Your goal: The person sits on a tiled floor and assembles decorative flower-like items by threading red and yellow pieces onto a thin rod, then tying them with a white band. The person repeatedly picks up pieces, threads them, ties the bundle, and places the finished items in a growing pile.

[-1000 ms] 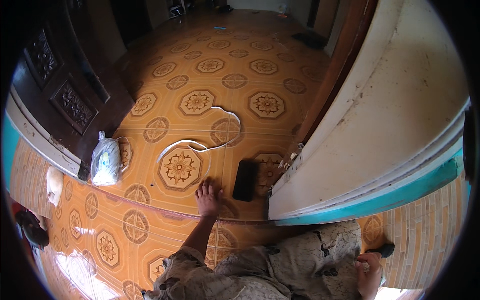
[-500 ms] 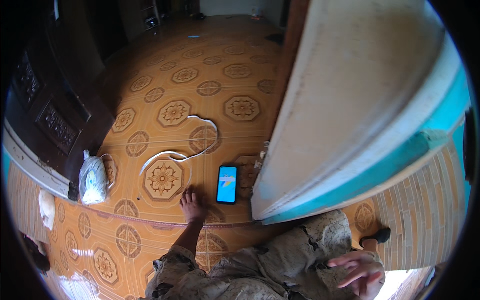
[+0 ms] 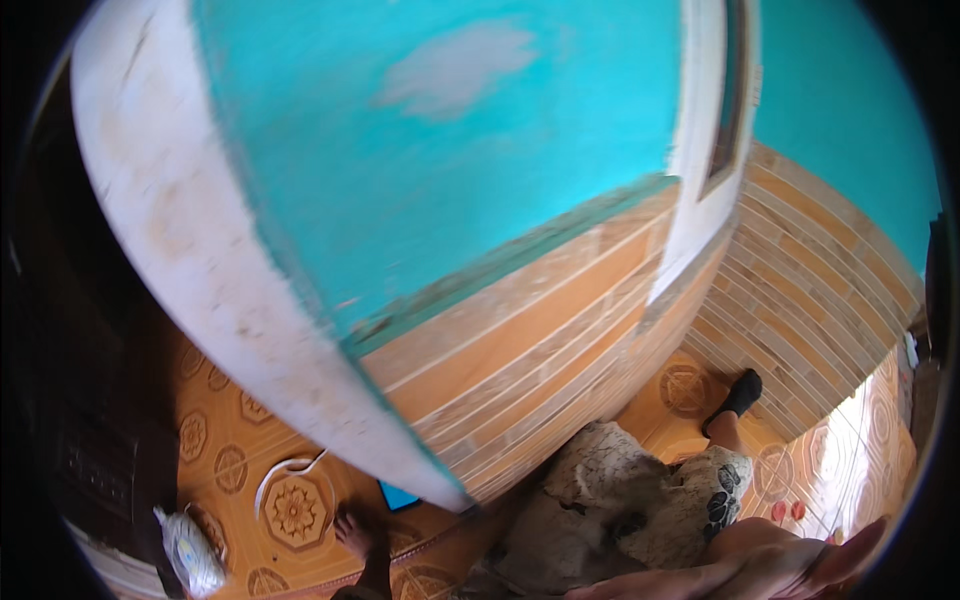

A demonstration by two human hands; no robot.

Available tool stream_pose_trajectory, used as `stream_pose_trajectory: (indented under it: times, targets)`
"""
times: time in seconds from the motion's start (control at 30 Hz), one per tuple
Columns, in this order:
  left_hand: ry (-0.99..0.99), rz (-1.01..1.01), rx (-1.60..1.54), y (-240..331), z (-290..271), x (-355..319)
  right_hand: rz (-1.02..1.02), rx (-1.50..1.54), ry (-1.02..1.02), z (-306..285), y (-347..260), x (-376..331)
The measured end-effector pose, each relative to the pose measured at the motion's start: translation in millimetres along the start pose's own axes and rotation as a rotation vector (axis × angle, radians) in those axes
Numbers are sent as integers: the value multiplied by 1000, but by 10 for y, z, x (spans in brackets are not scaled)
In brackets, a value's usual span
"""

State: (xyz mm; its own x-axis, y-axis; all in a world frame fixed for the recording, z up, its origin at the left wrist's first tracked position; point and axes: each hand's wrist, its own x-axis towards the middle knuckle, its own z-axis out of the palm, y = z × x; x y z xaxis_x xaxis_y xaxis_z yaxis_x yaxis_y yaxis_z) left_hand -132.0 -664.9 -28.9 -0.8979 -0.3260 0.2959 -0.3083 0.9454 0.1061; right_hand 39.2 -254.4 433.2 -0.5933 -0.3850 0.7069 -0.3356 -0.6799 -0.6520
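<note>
My left hand (image 3: 354, 533) rests on the patterned orange floor tiles (image 3: 232, 470), fingers spread and nothing held. Just to its right lies a smartphone (image 3: 400, 495) with a lit blue screen, partly hidden behind the wall's edge. A thin white strip (image 3: 268, 487) curves across the tiles on the hand's other side. At the lower right my right hand (image 3: 815, 565) is stretched out over my leg. Its fingers look extended and nothing shows in it, though its near side is cut off by the picture's edge.
A turquoise wall (image 3: 560, 110) with brown tile cladding (image 3: 540, 360) stands close in front. Its white end (image 3: 180, 200) borders the doorway. A filled clear plastic bag (image 3: 190, 552) sits at lower left near a dark door (image 3: 95, 470). My foot in a dark sock (image 3: 738, 393) is at right.
The view has swung right, so the wall fills the middle and the phone is partly covered. My left hand stays on the floor; my right hand has stretched farther right.
</note>
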Motion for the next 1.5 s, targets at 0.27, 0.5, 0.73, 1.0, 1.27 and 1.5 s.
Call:
stream_pose_trajectory:
  times: [0.27,0.5,0.73,1.0,1.27,1.5]
  targets:
    - [-178,92,59,-2,-166,-108,-48,11,-2,-183,-73,-198]
    - [9,359,-156,816,-920,-348,-68,-8,31,-343,-40,-269]
    - [-12,486,-262,1385,-1328,-594,-71,32,93,-635,50,-157]
    - [-44,507,-273,1513,-1358,-612,-45,-103,92,-738,-91,-323]
    - [-62,587,-283,1688,-1431,-584,-94,-272,64,-753,59,-295]
    - [-65,655,-317,1803,-1464,-575,-174,-145,-36,-1024,93,-300]
